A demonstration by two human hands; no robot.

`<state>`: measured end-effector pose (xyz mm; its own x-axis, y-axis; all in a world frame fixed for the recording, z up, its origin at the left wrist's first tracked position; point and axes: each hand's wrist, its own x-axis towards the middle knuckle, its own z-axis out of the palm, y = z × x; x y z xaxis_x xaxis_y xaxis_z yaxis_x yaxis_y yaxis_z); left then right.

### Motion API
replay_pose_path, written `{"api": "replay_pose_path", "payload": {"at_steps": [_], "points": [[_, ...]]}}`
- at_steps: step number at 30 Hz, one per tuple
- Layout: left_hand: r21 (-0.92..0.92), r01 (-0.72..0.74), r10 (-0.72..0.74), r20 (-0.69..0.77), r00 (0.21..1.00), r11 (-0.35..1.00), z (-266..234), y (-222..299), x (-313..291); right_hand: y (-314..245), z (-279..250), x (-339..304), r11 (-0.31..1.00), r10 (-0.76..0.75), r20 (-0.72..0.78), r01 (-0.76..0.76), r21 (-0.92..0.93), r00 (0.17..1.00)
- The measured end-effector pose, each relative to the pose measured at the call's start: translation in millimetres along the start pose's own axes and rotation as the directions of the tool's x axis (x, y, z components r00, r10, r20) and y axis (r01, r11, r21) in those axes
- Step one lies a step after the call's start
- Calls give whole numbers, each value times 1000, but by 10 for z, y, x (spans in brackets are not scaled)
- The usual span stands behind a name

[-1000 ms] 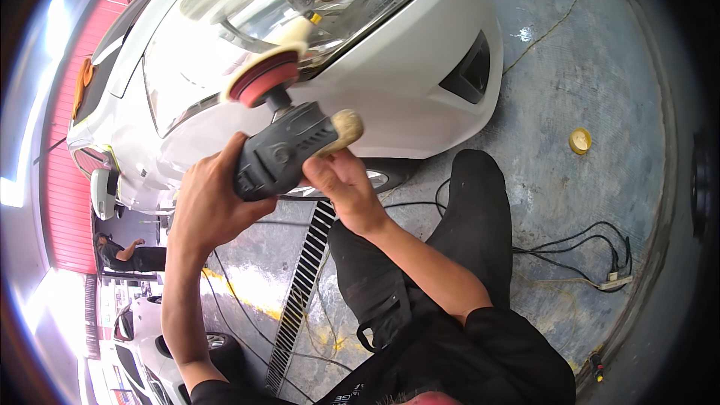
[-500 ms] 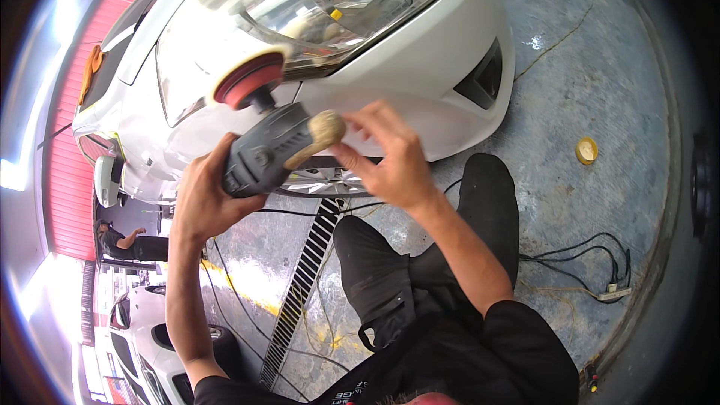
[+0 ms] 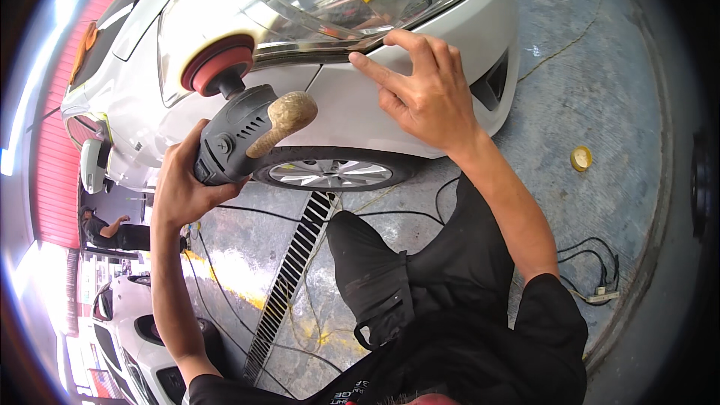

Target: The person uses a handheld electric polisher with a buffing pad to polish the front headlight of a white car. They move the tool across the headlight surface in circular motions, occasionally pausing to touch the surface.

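Observation:
My left hand (image 3: 185, 187) is wrapped round the grey body of a polisher (image 3: 238, 135). The tool has a red backing plate with a pale pad (image 3: 217, 64), and a worn tan front handle (image 3: 294, 114) that no hand grips. The pad is raised by the near end of the headlight (image 3: 315, 11) of a white car; whether it touches cannot be told. My right hand (image 3: 435, 97) is empty, its forefinger stretched out and the thumb apart, the other fingers partly bent. Its fingertips are at the headlight's lower edge, over the bumper (image 3: 457, 30).
Below the fender is a wheel (image 3: 330, 172). A slotted floor drain (image 3: 289, 292) and black cables (image 3: 262, 214) run over the floor. A yellow round container (image 3: 580, 158) and a power strip (image 3: 600, 297) lie at the right. Another person (image 3: 120, 232) stands far left, near another white car (image 3: 135, 330).
My right hand has left the polisher's front handle and moved up and right to the headlight's edge. My left hand has shifted the polisher left and slightly down in view.

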<state>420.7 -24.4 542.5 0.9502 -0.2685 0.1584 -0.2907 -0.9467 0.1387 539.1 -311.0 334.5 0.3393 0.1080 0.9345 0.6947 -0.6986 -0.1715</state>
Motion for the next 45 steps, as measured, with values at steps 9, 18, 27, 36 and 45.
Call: {"api": "replay_pose_path", "payload": {"at_steps": [9, 18, 27, 36, 45], "points": [[-38, -10, 11, 18, 1000, 999, 7, 31, 51, 12, -46, 100, 994, 21, 3, -21, 104, 1000], [17, -8, 7, 71, 997, 1000, 14, 53, 44, 24, -20, 112, 986, 39, 0, -39, 164, 999], [12, -28, 26, 129, 991, 1000, 81, 179, 141, 40, 10, 160, 968, 41, -30, -32, 251, 999], [104, -75, 53, 199, 978, 992, 142, 377, 233, 55, -312, -143, 948, 198, -141, -152, 281, 970], [324, -199, 93, 314, 945, 925, 213, 854, 522, -1052, -167, -835, -151, 498, 448, -434, 888, 743]]}}
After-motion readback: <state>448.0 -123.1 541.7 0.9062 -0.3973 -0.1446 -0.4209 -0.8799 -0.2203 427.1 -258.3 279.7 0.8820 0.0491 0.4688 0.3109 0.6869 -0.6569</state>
